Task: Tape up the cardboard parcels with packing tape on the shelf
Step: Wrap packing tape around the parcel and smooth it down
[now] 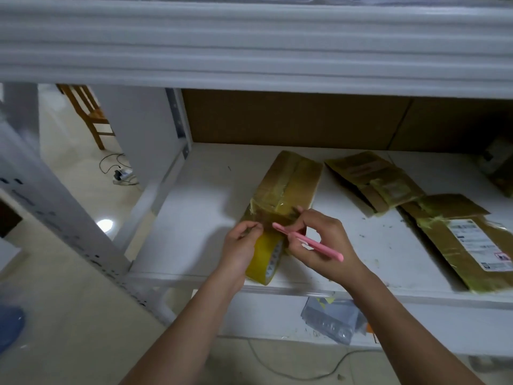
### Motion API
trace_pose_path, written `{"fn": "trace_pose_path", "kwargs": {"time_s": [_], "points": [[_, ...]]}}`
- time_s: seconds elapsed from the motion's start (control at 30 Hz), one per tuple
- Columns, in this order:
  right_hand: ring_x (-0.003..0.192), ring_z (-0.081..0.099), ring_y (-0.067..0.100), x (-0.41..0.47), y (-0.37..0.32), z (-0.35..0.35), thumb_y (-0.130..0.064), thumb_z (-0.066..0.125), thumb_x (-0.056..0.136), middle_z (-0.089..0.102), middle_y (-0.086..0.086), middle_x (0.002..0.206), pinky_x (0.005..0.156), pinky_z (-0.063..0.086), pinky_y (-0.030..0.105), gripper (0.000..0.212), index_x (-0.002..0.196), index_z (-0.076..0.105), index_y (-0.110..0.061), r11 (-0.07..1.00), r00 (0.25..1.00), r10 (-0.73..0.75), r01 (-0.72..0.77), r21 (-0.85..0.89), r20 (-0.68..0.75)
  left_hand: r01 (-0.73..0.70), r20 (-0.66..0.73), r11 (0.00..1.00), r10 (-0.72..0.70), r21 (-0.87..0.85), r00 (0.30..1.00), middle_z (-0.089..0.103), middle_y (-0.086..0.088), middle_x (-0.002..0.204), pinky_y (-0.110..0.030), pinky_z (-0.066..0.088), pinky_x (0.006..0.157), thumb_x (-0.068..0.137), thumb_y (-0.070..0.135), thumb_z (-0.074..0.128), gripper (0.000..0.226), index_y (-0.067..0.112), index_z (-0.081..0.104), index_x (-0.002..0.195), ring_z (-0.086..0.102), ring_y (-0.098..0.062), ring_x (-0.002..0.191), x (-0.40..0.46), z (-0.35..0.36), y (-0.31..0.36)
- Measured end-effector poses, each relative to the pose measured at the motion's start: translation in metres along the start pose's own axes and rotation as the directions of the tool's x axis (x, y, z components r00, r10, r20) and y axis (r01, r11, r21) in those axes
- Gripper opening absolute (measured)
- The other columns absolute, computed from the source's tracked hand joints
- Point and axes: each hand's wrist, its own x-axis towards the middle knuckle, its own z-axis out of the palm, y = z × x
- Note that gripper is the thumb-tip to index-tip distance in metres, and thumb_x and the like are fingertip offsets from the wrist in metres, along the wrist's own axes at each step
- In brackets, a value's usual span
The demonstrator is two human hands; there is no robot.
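Note:
A long cardboard parcel [288, 184], wrapped in yellowish tape, lies on the white shelf [200, 207]. A yellow roll of packing tape [265, 258] stands at the parcel's near end, close to the shelf's front edge. My left hand [241, 243] holds the roll from the left, with thumb and forefinger pinched at its top. My right hand [319, 243] grips a pink cutter [308, 241], its tip pointing at the tape stretched between roll and parcel.
Two more taped parcels lie to the right, a flattened one [374, 182] and one with a white label [466, 240]. Brown cardboard [291, 118] lines the shelf's back. A grey bag [330, 319] sits on the lower shelf. A wooden chair [88, 112] and cables are on the floor at left.

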Motion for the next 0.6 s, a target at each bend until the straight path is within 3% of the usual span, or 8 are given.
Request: {"fn": "trace_pose_path", "kwargs": {"time_s": [0.23, 0.4, 0.5, 0.6], "points": [[0.063, 0.054, 0.012, 0.013, 0.008, 0.004, -0.016, 0.063, 0.078, 0.058, -0.004, 0.065, 0.102, 0.045, 0.031, 0.009, 0.07, 0.064, -0.012, 0.971, 0.994, -0.044, 0.065, -0.229, 0.097, -0.009, -0.01, 0.996, 0.01, 0.088, 1.0, 0.071, -0.005, 0.091, -0.028, 0.051, 0.074, 0.09, 0.016, 0.066, 0.008, 0.021, 0.069, 0.084, 0.065, -0.02, 0.083, 0.009, -0.003, 0.002], [0.06, 0.05, 0.007, 0.012, 0.012, -0.004, -0.019, 0.058, 0.077, 0.052, -0.009, 0.059, 0.104, 0.042, 0.024, 0.014, 0.065, 0.06, -0.012, 0.968, 0.995, -0.025, 0.048, -0.246, 0.093, -0.029, -0.018, 0.976, 0.033, 0.216, 0.999, 0.066, -0.004, 0.066, -0.023, 0.048, 0.054, 0.083, 0.014, 0.072, 0.013, 0.017, 0.069, 0.07, 0.06, -0.019, 0.06, 0.017, -0.014, 0.006], [0.061, 0.054, 0.008, 0.008, 0.012, -0.01, -0.02, 0.058, 0.074, 0.052, -0.011, 0.059, 0.105, 0.041, 0.025, 0.011, 0.065, 0.06, -0.015, 0.992, 0.999, 0.004, 0.003, -0.127, 0.055, 0.012, 0.017, 0.965, -0.017, 0.261, 1.0, 0.065, 0.0, 0.063, -0.024, 0.046, 0.054, 0.083, 0.019, 0.073, 0.009, 0.018, 0.071, 0.075, 0.057, -0.014, 0.052, 0.019, -0.027, 0.011], [0.073, 0.062, 0.025, 0.008, 0.003, -0.016, -0.017, 0.062, 0.073, 0.06, 0.002, 0.063, 0.092, 0.049, 0.029, 0.01, 0.064, 0.061, -0.017, 0.954, 0.973, 0.229, -0.221, 0.204, -0.012, 0.025, 0.035, 0.967, -0.035, 0.254, 0.999, 0.066, 0.0, 0.068, -0.024, 0.046, 0.055, 0.085, 0.02, 0.071, 0.006, 0.017, 0.071, 0.08, 0.059, -0.012, 0.054, 0.015, -0.031, 0.013]]}}
